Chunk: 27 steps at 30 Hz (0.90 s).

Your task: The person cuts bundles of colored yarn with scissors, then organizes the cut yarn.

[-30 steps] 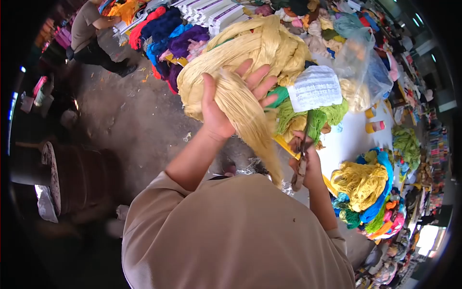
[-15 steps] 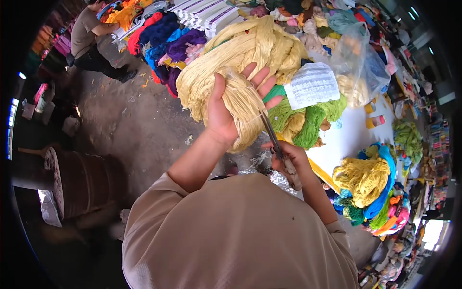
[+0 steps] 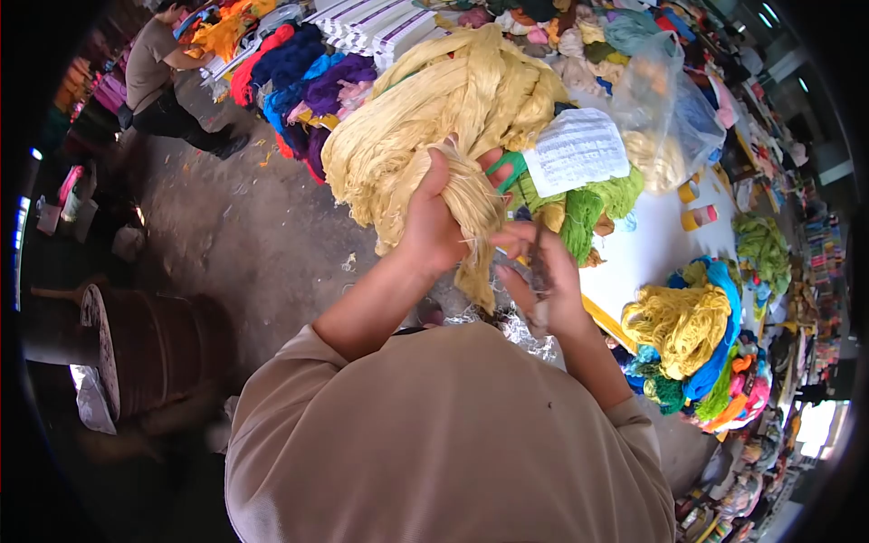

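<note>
A bundle of cream yarn (image 3: 472, 201) lies across my left hand (image 3: 434, 217), whose fingers wrap round it, with the thumb on top. Its lower end hangs loose below the palm. Close by on the right is my right hand (image 3: 548, 271), partly smeared by motion, with its forefinger stretched toward the yarn. A pair of dark scissors (image 3: 539, 261) is held against that palm; the blades are hard to make out. Behind both hands rises a large heap of cream skeins (image 3: 444, 100). Green skeins (image 3: 584, 213) lie under a sheet of written paper (image 3: 577, 152), right of the yarn.
A white table (image 3: 625, 271) with a yellow edge carries yellow yarn (image 3: 679, 326) and spools (image 3: 699, 217). A clear plastic bag (image 3: 665, 118) stands behind. At the left is a rusty drum (image 3: 163, 348). Another person (image 3: 158, 72) stands at coloured yarn piles, far left.
My right hand has opened its fingers and turned, and the scissors have swung from the yarn into the palm. The bundle in my left hand now hangs lower, its end drawn out downward.
</note>
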Available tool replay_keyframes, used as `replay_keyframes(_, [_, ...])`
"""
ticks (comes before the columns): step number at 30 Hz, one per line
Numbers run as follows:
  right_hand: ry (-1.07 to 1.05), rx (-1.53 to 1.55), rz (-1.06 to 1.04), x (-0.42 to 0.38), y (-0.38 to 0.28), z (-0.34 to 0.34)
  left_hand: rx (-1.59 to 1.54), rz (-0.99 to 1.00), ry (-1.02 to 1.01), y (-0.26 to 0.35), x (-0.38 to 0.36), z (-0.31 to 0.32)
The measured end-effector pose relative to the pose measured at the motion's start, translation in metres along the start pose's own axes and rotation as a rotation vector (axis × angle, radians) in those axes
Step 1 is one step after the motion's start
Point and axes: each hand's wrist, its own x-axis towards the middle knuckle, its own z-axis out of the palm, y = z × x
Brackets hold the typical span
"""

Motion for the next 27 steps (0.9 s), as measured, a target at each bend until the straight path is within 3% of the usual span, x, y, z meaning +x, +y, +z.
replay_keyframes(3, [-0.122,-0.528,-0.230,0.028,-0.016,0.002,0.078,0.024,0.009,-0.013,-0.003,0.012])
replay_keyframes(4, [-0.117,-0.531,-0.228,0.028,-0.015,0.001,0.056,-0.059,-0.076,-0.012,0.004,-0.003])
replay_keyframes(6, [-0.198,-0.503,-0.147,0.026,-0.009,-0.001,0.121,-0.011,0.042,-0.017,-0.001,0.002])
replay_keyframes(9, [-0.157,-0.109,0.024,0.006,-0.009,-0.004,0.193,0.036,0.028,-0.011,-0.003,0.003])
replay_keyframes(10, [-0.124,0.169,0.091,-0.002,-0.012,-0.006,0.246,0.130,0.046,-0.008,-0.002,0.007])
replay_keyframes(13, [-0.100,0.390,0.231,-0.032,-0.021,-0.033,0.285,0.313,-0.014,0.008,0.006,0.000])
replay_keyframes(16, [0.114,0.558,0.384,-0.077,-0.004,-0.057,0.295,0.344,-0.142,0.028,0.000,-0.004])
replay_keyframes(17, [0.154,0.589,0.400,-0.089,0.001,-0.066,0.282,0.464,0.034,0.029,0.003,0.007])
replay_keyframes(19, [0.183,0.566,0.538,-0.115,0.004,-0.090,0.462,0.498,0.012,0.040,0.008,-0.006])
replay_keyframes(21, [0.156,0.289,0.764,-0.143,0.015,-0.116,0.750,0.556,-0.020,0.042,0.007,-0.006])
replay_keyframes(23, [-0.001,-0.386,0.844,-0.174,0.037,-0.135,0.813,0.483,-0.009,0.035,-0.001,-0.001])
replay_keyframes(24, [-0.117,-0.967,0.607,-0.208,0.073,-0.152,0.877,0.423,-0.002,0.032,0.000,0.001])
replay_keyframes(26, [-0.145,-1.131,0.815,-0.205,0.068,-0.144,1.012,0.457,-0.107,0.010,0.020,-0.033])
replay_keyframes(27, [-0.089,-0.947,0.794,-0.216,0.089,-0.154,1.153,0.479,-0.177,-0.006,0.033,-0.050])
